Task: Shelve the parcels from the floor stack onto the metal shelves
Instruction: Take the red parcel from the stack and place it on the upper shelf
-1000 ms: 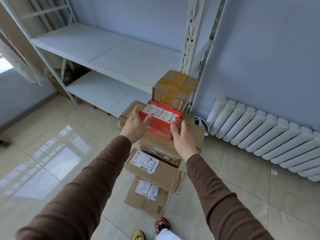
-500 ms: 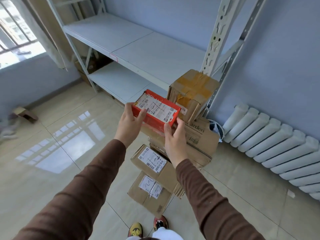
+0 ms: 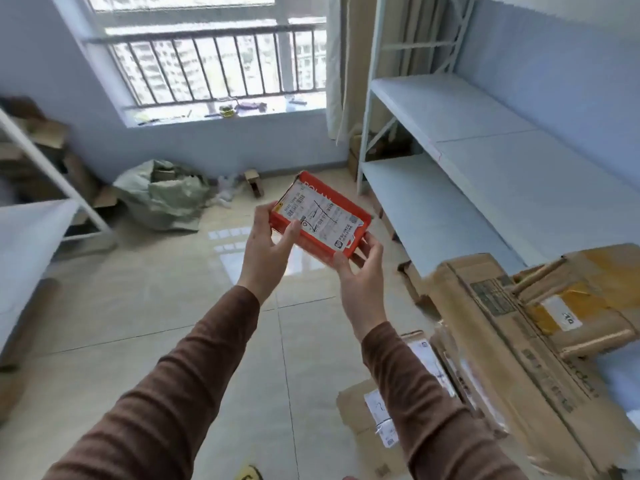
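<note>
Both hands, left hand (image 3: 265, 251) and right hand (image 3: 360, 282), clasp the red parcel (image 3: 320, 220) in mid-air above the floor, while the metal shelves (image 3: 485, 161) look bare and the floor stack (image 3: 512, 341) seemingly remains unshelved.

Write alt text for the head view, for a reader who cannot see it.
Two bare hands, left hand and right hand, hold a small red parcel in mid-air, away from the floor stack. Bare metal shelves stand to the right, a barred window ahead.
</note>
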Demonstrator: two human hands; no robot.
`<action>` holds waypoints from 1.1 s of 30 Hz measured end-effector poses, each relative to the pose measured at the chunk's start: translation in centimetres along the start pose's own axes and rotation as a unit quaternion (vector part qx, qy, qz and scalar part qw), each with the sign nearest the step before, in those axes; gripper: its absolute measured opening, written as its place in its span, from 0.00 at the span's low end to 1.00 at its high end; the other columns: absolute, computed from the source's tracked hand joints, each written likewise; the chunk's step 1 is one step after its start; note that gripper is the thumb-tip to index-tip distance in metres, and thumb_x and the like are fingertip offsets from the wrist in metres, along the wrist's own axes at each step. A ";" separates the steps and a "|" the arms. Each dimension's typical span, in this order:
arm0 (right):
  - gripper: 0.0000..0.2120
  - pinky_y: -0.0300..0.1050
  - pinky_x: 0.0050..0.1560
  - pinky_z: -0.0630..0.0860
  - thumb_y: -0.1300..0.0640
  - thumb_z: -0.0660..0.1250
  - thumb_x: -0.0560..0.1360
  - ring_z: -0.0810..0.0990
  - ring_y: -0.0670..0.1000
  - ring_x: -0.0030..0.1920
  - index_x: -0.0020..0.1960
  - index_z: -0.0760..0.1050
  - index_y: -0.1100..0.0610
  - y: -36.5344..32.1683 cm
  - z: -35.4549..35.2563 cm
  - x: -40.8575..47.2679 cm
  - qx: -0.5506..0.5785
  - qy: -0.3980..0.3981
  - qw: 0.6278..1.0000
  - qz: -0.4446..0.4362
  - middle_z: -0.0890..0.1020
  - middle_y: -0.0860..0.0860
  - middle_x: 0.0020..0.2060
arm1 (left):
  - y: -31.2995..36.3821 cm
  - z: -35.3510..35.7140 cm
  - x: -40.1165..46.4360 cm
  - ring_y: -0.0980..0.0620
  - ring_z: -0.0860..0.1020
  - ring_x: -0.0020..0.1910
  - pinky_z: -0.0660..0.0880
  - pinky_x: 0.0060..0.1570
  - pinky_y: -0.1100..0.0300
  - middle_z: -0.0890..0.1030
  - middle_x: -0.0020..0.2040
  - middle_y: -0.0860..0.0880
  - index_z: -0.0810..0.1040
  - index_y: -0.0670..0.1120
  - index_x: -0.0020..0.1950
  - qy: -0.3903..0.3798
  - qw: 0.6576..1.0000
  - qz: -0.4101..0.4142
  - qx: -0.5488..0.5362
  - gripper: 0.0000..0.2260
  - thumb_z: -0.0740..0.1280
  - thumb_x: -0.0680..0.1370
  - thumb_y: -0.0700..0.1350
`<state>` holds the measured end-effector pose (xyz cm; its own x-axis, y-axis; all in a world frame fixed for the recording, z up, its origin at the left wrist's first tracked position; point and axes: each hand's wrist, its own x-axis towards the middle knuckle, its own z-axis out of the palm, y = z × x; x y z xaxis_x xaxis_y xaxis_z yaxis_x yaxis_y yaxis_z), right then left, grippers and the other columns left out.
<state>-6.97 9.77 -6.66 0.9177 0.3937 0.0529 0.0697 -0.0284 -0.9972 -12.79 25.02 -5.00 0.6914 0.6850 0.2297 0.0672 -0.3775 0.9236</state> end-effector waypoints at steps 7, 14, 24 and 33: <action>0.41 0.26 0.45 0.77 0.52 0.72 0.78 0.74 0.49 0.68 0.81 0.51 0.50 -3.0 17.2 -3.1 0.059 -0.163 0.985 -0.008 0.68 0.49 0.73 | -3.3 -18.2 -0.9 0.50 0.74 0.69 0.75 0.67 0.42 0.74 0.68 0.50 0.64 0.61 0.72 0.125 0.991 -0.034 -0.039 0.24 0.69 0.79 0.56; 0.52 0.44 0.60 0.77 0.48 0.77 0.73 0.76 0.52 0.68 0.81 0.42 0.39 -5.8 35.2 -8.8 0.060 -0.312 0.948 -0.025 0.57 0.44 0.80 | -6.2 -36.9 -3.6 0.53 0.71 0.70 0.75 0.63 0.54 0.67 0.73 0.52 0.51 0.64 0.77 0.233 0.971 -0.042 -0.029 0.32 0.69 0.81 0.51; 0.18 0.47 0.54 0.83 0.52 0.62 0.84 0.85 0.52 0.56 0.73 0.65 0.46 -10.7 54.8 -14.4 0.152 -0.463 0.873 -0.009 0.82 0.54 0.60 | -8.4 -56.2 -5.6 0.53 0.76 0.67 0.82 0.55 0.60 0.70 0.69 0.53 0.56 0.53 0.71 0.415 0.909 -0.002 -0.035 0.29 0.72 0.79 0.42; 0.14 0.47 0.56 0.82 0.53 0.59 0.85 0.85 0.51 0.55 0.71 0.66 0.50 -19.4 73.7 -16.2 0.223 -0.567 0.793 -0.030 0.83 0.51 0.57 | -6.8 -71.4 -2.8 0.57 0.71 0.73 0.78 0.65 0.50 0.71 0.73 0.57 0.58 0.59 0.78 0.457 0.884 0.039 0.085 0.31 0.70 0.81 0.49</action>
<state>-52.01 71.62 7.88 -0.0408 0.9618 0.2709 -0.2763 0.2497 -0.9281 -66.55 70.14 9.99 -0.1668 0.8410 0.5147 0.2057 -0.4809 0.8523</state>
